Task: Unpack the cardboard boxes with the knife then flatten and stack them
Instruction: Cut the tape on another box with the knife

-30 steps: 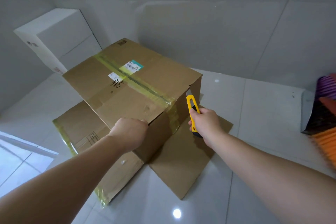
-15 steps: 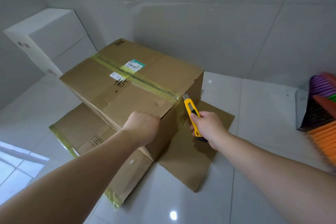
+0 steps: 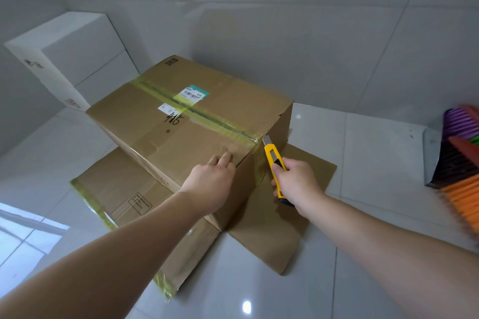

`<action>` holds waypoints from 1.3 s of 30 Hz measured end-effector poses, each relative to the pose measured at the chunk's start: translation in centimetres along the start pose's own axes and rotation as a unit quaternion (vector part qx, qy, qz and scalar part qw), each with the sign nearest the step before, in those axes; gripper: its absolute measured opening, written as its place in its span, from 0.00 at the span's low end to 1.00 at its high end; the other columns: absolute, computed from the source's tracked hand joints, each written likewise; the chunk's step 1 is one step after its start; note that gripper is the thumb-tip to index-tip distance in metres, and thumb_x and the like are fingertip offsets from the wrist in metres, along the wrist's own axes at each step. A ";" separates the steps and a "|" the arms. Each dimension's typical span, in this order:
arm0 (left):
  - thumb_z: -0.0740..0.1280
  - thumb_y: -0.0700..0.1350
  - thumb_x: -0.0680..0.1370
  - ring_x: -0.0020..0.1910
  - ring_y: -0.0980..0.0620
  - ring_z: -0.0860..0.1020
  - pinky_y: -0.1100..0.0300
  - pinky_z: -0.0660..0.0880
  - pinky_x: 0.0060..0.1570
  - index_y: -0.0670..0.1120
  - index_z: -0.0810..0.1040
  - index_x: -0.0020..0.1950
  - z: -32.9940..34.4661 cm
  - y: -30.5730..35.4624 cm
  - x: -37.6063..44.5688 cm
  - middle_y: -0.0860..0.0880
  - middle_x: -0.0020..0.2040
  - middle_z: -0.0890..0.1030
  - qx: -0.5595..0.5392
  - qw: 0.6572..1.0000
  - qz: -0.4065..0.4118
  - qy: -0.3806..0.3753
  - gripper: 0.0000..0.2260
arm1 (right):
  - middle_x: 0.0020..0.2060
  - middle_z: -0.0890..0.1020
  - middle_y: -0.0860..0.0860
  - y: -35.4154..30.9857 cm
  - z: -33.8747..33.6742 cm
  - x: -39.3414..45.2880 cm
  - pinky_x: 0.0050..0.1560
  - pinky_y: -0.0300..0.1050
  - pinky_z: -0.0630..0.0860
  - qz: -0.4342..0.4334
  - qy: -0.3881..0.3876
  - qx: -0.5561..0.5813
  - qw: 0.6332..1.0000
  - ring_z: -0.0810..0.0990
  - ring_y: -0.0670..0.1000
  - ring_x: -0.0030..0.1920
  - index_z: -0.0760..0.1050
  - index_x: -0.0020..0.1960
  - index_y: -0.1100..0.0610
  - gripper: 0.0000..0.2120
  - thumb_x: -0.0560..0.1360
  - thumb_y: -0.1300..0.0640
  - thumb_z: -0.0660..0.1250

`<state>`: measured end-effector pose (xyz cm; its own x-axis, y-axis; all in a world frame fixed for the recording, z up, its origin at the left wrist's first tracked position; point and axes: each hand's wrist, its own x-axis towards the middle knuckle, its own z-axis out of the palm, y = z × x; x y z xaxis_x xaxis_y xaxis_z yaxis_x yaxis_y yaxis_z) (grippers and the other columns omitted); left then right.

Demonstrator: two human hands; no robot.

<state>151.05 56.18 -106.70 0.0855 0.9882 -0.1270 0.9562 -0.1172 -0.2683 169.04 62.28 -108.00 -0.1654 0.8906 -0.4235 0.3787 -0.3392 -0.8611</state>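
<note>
Two bare hands work at one sealed cardboard box (image 3: 186, 122) that sits on flattened cardboard sheets (image 3: 261, 217) spread over the glossy white tiled floor (image 3: 363, 153). On the box top run a strip of yellowish tape (image 3: 207, 118) along the centre seam, two printed labels (image 3: 191, 93) and a handwritten number in black marker. The left hand (image 3: 211, 184) lies on the near corner of the box top — fingers straight and flat against the cardboard, its grip spread, pressing rather than clutching. The right hand (image 3: 298, 184) has its grip curled tight round the yellow utility knife (image 3: 274, 163), fingers wrapped about the lower handle. The knife points up and away, its short blade (image 3: 266, 140) extended and touching the top edge of the box right where the tape folds over onto the end face. That taped end face is toward the right hand, and the tape continues down it in a glossy band. Under the box, a flattened sheet with yellowish tape along its edge (image 3: 103, 215) reaches out to the near left, and another plain brown sheet extends to the near right. Against the tiled wall to the far left stands a white box (image 3: 70, 59), just behind the cardboard one. At the right edge of the view lie coloured broom bristles (image 3: 464, 160) — purple, black and orange — well apart from the box.
</note>
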 end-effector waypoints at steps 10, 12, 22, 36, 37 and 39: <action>0.53 0.37 0.75 0.67 0.47 0.69 0.54 0.75 0.41 0.42 0.68 0.64 -0.1 0.0 0.3 0.44 0.74 0.62 0.001 1.000 -0.002 0.001 0.17 | 0.34 0.77 0.55 0.3 -0.4 -0.6 0.30 0.42 0.74 -0.010 0.004 -0.022 1.000 0.75 0.52 0.27 0.77 0.51 0.59 0.09 0.80 0.56 0.60; 0.53 0.37 0.75 0.68 0.47 0.68 0.54 0.76 0.44 0.42 0.68 0.64 -0.2 0.0 0.4 0.44 0.74 0.62 -0.007 1.000 -0.006 0.004 0.18 | 0.35 0.78 0.54 -0.2 -0.5 -0.2 0.29 0.41 0.73 -0.006 0.010 -0.020 1.000 0.75 0.52 0.27 0.77 0.51 0.58 0.09 0.80 0.55 0.60; 0.53 0.37 0.76 0.68 0.47 0.67 0.53 0.76 0.47 0.43 0.68 0.65 -0.3 0.2 0.7 0.45 0.74 0.62 -0.014 1.000 -0.006 0.004 0.18 | 0.31 0.76 0.53 0.1 0.2 -1.2 0.27 0.40 0.72 -0.004 0.007 0.024 1.000 0.74 0.51 0.26 0.76 0.44 0.53 0.09 0.80 0.56 0.60; 0.54 0.37 0.77 0.72 0.48 0.64 0.54 0.76 0.52 0.42 0.66 0.69 -0.3 0.7 1.9 0.44 0.77 0.58 -0.022 1.000 -0.017 0.011 0.20 | 0.30 0.76 0.53 -0.4 1.0 -1.7 0.26 0.40 0.72 0.012 0.026 0.059 0.998 0.74 0.53 0.27 0.74 0.41 0.56 0.10 0.80 0.57 0.61; 0.54 0.38 0.77 0.72 0.48 0.64 0.54 0.76 0.53 0.42 0.65 0.69 -0.3 0.8 2.0 0.44 0.77 0.58 -0.021 1.000 -0.017 0.011 0.20 | 0.30 0.76 0.53 -0.3 1.1 -1.9 0.27 0.40 0.72 0.009 0.022 0.057 0.998 0.74 0.53 0.27 0.74 0.40 0.56 0.10 0.80 0.57 0.61; 0.54 0.38 0.77 0.72 0.48 0.64 0.54 0.76 0.52 0.42 0.65 0.70 -0.3 0.8 2.0 0.44 0.77 0.58 -0.017 1.000 -0.015 0.008 0.20 | 0.30 0.76 0.53 0.1 1.3 -2.3 0.27 0.40 0.72 0.006 0.012 0.045 0.999 0.74 0.53 0.26 0.74 0.41 0.58 0.10 0.80 0.57 0.61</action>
<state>152.10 58.10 -106.92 0.0608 0.9928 -0.1036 0.9675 -0.0842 -0.2383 168.26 59.85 -107.45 -0.1398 0.8932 -0.4273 0.2968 -0.3739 -0.8787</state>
